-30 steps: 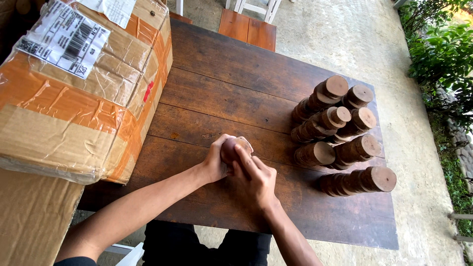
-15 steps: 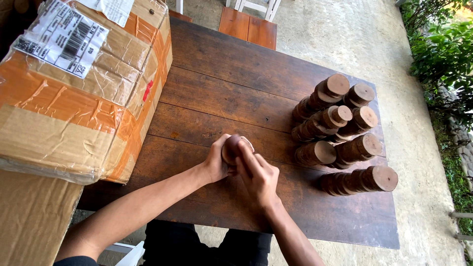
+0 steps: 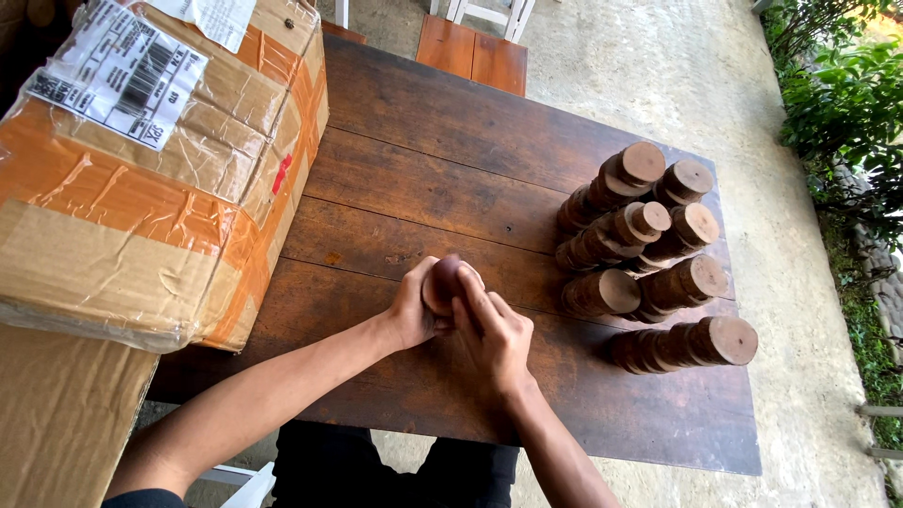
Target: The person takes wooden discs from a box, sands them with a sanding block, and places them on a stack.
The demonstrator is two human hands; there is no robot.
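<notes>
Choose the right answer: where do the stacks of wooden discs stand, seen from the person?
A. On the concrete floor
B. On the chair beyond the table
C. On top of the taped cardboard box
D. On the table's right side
D: the stacks of discs stand on the dark table to the right of both hands, left and right, while the box sits on the left.

A small round, reddish-brown wooden piece [image 3: 442, 280] with a smooth, domed top sits upright above the dark table's near middle, mostly covered.
</notes>
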